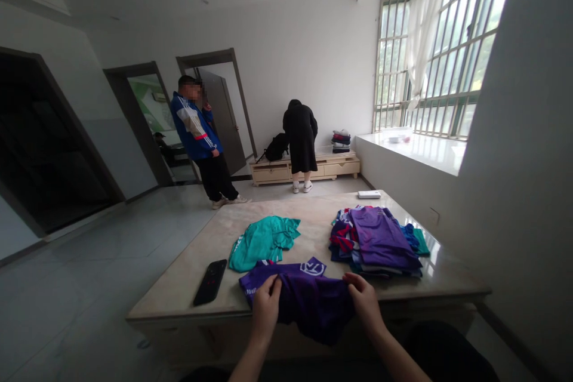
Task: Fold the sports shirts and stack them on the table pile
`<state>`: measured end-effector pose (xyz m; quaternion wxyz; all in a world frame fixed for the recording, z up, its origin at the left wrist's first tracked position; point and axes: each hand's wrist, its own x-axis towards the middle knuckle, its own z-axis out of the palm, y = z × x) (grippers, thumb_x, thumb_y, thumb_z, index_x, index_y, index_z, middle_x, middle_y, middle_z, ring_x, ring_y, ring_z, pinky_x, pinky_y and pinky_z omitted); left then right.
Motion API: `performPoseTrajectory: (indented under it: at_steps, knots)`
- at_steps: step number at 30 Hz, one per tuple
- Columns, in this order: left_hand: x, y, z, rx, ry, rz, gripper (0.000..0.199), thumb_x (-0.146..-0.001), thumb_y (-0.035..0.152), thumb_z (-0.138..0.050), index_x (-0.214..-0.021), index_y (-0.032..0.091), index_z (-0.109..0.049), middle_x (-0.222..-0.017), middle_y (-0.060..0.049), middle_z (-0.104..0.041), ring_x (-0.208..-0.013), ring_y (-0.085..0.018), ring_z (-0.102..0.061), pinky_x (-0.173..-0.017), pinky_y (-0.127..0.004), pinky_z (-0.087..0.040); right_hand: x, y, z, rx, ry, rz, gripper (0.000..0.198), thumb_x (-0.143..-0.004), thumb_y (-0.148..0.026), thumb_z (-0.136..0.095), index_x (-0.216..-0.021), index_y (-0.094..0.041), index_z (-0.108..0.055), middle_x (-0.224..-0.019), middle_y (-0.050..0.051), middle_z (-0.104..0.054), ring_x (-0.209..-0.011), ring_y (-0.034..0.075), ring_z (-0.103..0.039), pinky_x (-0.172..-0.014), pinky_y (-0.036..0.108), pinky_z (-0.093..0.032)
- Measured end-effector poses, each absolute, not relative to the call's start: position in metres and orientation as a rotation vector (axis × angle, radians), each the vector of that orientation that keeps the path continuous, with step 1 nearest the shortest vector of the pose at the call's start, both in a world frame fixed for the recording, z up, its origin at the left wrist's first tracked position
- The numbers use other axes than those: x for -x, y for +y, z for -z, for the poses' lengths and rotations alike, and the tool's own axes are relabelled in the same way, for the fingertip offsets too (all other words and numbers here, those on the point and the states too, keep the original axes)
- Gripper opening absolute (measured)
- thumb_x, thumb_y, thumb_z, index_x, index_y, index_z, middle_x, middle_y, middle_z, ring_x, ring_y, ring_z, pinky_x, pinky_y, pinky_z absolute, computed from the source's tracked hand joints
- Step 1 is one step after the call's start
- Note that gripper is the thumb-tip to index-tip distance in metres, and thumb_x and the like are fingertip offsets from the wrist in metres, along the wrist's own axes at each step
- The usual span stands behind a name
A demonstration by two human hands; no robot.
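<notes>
A dark purple jersey with a white emblem and white lettering is stretched between my hands at the table's near edge. Part of it lies on the tabletop, and its lower part hangs over the edge. My left hand pinches it left of centre. At its right end, my right hand grips the cloth between thumb and fingers. Just beyond it, a teal garment lies loosely crumpled. To the right rests a stack of folded garments, with a purple jersey on top.
A black phone lies on the stone-topped table, and a small white box sits at its far edge. Beyond stand a person in a blue jacket and one in black, beside a low cabinet holding folded clothes.
</notes>
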<state>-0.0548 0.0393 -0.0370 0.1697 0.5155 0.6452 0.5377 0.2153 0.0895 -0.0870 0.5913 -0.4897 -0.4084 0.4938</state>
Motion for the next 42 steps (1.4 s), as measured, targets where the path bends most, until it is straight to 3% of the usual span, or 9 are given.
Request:
performPoseTrajectory:
  at_steps: [6,11,16,24,32,35,38,40,42]
  knots:
    - [0.018,0.014,0.036,-2.110,1.578,-1.082,0.028,-0.095,0.033,-0.051,-0.100,0.026,-0.078,-0.097,-0.007,-0.079,-0.094,-0.025,-0.074,-0.090,-0.034,-0.056,-0.185,0.045,0.085,0.806,-1.673,-1.142,0.078,-0.066,-0.026,-0.084,-0.141,-0.027,-0.063,-0.145,0.010,-0.061,-0.138,0.033,-0.051,-0.119,0.044,-0.033]
    - [0.003,0.003,0.039,-2.268,1.419,-0.753,0.025,-0.093,0.023,-0.054,-0.103,0.027,-0.076,-0.099,-0.005,-0.077,-0.096,-0.023,-0.072,-0.089,-0.030,-0.053,-0.175,0.036,0.089,0.985,-1.816,-1.138,0.030,-0.072,-0.017,-0.065,-0.096,-0.024,-0.082,-0.097,0.007,-0.080,-0.096,0.030,-0.071,-0.094,0.036,-0.049]
    - [0.007,0.009,0.043,-2.075,1.559,-0.706,0.057,-0.078,0.018,-0.069,-0.134,0.028,-0.062,-0.132,-0.005,-0.069,-0.117,-0.026,-0.065,-0.102,-0.033,-0.049,-0.196,0.050,0.071,0.971,-1.663,-1.053,0.035,-0.072,-0.013,-0.053,-0.093,-0.022,-0.080,-0.088,0.004,-0.079,-0.086,0.026,-0.070,-0.079,0.028,-0.048]
    - [0.021,0.020,0.043,-2.070,1.899,-0.741,0.027,-0.092,0.017,-0.045,-0.091,0.020,-0.071,-0.100,-0.009,-0.071,-0.102,-0.026,-0.063,-0.095,-0.039,-0.047,-0.214,0.062,0.067,1.018,-1.415,-0.931,0.020,-0.081,-0.035,-0.062,-0.071,-0.018,-0.069,-0.074,0.003,-0.069,-0.073,0.023,-0.058,-0.069,0.028,-0.043]
    - [0.019,0.020,0.048,-1.926,1.802,-0.986,0.028,-0.100,0.029,-0.035,-0.098,0.022,-0.062,-0.096,-0.009,-0.073,-0.095,-0.026,-0.070,-0.087,-0.036,-0.049,-0.214,0.068,0.068,1.067,-1.440,-0.913,0.015,-0.076,-0.021,-0.056,-0.078,-0.019,-0.071,-0.078,0.004,-0.069,-0.079,0.024,-0.061,-0.075,0.029,-0.046]
    - [0.014,0.016,0.043,-1.911,1.749,-1.072,0.027,-0.102,0.034,-0.034,-0.099,0.024,-0.059,-0.095,-0.007,-0.074,-0.093,-0.024,-0.072,-0.083,-0.031,-0.049,-0.210,0.061,0.065,0.988,-1.596,-0.931,0.047,-0.067,-0.011,-0.058,-0.109,-0.021,-0.076,-0.100,0.005,-0.072,-0.097,0.026,-0.065,-0.088,0.030,-0.047]
    - [0.008,0.010,0.038,-1.944,1.629,-1.064,0.025,-0.103,0.034,-0.035,-0.101,0.025,-0.058,-0.096,-0.005,-0.074,-0.093,-0.022,-0.072,-0.082,-0.028,-0.049,-0.201,0.046,0.067,0.858,-1.804,-1.042,0.078,-0.065,-0.012,-0.070,-0.141,-0.028,-0.062,-0.120,0.005,-0.071,-0.110,0.027,-0.064,-0.099,0.032,-0.045]
    - [0.004,0.006,0.035,-1.986,1.540,-1.008,0.023,-0.103,0.033,-0.036,-0.102,0.025,-0.059,-0.096,-0.005,-0.073,-0.093,-0.021,-0.071,-0.083,-0.026,-0.049,-0.194,0.037,0.070,0.851,-1.870,-1.139,0.067,-0.066,-0.021,-0.078,-0.132,-0.028,-0.070,-0.113,0.004,-0.075,-0.105,0.028,-0.066,-0.098,0.033,-0.046]
    - [0.001,0.004,0.034,-2.023,1.485,-0.942,0.024,-0.102,0.032,-0.037,-0.100,0.025,-0.060,-0.094,-0.005,-0.072,-0.091,-0.021,-0.070,-0.083,-0.026,-0.048,-0.189,0.035,0.073,0.913,-1.799,-1.251,0.033,-0.070,-0.029,-0.079,-0.102,-0.023,-0.082,-0.091,0.003,-0.078,-0.091,0.027,-0.069,-0.091,0.032,-0.049]
